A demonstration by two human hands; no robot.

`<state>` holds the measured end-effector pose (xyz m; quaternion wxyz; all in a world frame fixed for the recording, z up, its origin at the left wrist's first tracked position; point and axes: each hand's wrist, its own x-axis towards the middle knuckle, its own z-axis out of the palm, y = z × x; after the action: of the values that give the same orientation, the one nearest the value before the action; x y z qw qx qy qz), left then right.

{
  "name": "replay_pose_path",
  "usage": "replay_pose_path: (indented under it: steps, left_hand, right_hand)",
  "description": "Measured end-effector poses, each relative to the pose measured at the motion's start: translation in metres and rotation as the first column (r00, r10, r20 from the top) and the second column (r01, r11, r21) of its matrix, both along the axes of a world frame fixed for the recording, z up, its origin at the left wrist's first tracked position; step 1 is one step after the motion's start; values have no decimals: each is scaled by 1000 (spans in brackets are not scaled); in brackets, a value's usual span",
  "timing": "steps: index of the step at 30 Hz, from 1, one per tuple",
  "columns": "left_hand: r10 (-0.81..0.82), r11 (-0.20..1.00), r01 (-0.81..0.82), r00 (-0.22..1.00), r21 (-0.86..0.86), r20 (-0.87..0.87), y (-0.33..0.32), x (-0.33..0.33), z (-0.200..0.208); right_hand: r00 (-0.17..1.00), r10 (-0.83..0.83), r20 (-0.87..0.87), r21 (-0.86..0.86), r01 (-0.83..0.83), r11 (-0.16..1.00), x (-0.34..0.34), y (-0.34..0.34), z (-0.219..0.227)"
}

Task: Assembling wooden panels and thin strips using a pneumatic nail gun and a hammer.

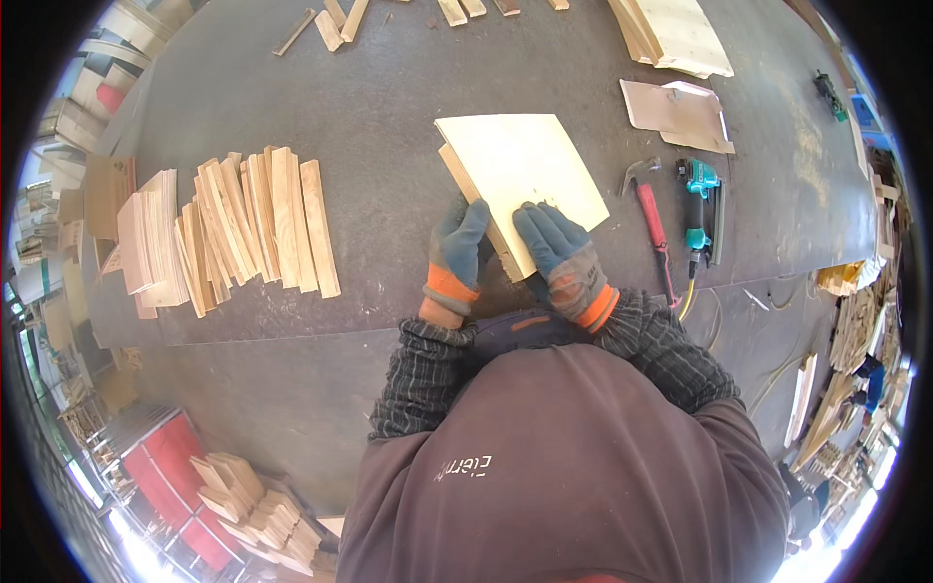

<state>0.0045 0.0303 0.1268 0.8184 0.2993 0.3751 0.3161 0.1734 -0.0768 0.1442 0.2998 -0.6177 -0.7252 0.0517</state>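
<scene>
A pale, roughly square wooden board (530, 180) is tilted between my hands near the table's front edge. Along its left side runs a wooden strip (498, 231), set on edge against the board's underside. My left hand (457, 248), in a blue-grey glove with an orange cuff, grips the strip side, its thumb up by the edge. My right hand (566, 255), gloved alike, clasps the board's near right part with its fingers on the upper face; its thumb is hidden below. To the right lie a claw hammer (653, 222) with a red handle and a teal nail gun (696, 206).
Wooden strips (258, 219) lie in a row at left, beside a stack of thin panels (154, 238). Brown cardboard pieces (678, 115) and stacked boards (680, 37) are at the far right. A yellow hose (689, 296) trails from the nail gun over the table edge.
</scene>
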Motion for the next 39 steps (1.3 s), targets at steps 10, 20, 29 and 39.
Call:
replay_pose_path:
  steps: [10,20,29,39]
  left_hand:
    - [18,999,-17,1000,43,-14,-5,-1,-8]
    - [34,997,-35,999,67,8,-10,-2,-8]
    - [35,999,-34,999,16,-15,-9,-4,-1]
    - [54,999,-54,999,7,-2,-9,-4,4]
  right_hand:
    - [1000,-2,-5,14,3,1000,0,-1,-1]
    - [1000,11,-22,8,-11,1000,0,-3,-2]
    - [1000,28,-13,-14,-28,1000,1,0,-2]
    - [999,36,-6,-48,-36,998,1,-2,-7]
